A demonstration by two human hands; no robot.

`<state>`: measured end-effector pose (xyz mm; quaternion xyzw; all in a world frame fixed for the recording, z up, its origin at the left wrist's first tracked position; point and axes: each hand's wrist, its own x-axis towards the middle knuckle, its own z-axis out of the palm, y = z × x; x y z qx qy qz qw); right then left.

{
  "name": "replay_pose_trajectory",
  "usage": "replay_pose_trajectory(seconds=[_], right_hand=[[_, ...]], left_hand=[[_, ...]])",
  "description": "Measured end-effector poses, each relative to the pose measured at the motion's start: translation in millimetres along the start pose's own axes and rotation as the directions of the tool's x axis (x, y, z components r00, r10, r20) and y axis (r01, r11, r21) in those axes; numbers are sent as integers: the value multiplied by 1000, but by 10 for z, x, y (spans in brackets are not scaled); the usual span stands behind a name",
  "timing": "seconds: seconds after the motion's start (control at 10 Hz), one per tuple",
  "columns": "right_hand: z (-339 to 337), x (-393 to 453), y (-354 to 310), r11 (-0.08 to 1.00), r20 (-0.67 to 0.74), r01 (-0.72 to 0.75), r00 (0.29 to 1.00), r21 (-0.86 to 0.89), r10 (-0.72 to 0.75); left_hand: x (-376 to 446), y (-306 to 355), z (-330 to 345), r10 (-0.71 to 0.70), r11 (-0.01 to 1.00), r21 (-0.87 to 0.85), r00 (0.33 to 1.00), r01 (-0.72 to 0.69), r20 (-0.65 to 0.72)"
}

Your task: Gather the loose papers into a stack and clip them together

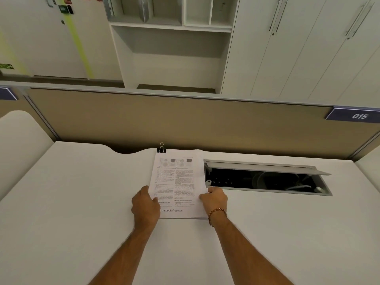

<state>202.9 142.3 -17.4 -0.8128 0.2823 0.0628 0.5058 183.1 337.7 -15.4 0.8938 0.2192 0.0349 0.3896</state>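
Note:
A stack of printed papers [176, 182] lies squared up on the white desk [82, 202], its far edge near the partition. A black binder clip [161, 149] with silver wire handles grips the stack's far left corner. My left hand [145, 204] holds the stack's left edge near the bottom, fingers curled over the top sheet. My right hand [213, 199], with a chain bracelet on the wrist, holds the right edge at the same height.
An open cable hatch [265, 178] with a raised grey lid sits in the desk just right of the papers. A tan partition [185, 124] closes the far side, with a plate reading 015 [358, 116]. White cabinets stand beyond.

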Motion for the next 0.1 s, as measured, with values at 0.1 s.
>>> replay_pose_trajectory(seconds=[0.1], right_hand=[[-62,-38,53,993,-101,52,993,-107,-63]], left_hand=[[-54,75,27,72,963,262,996,-57,-48]])
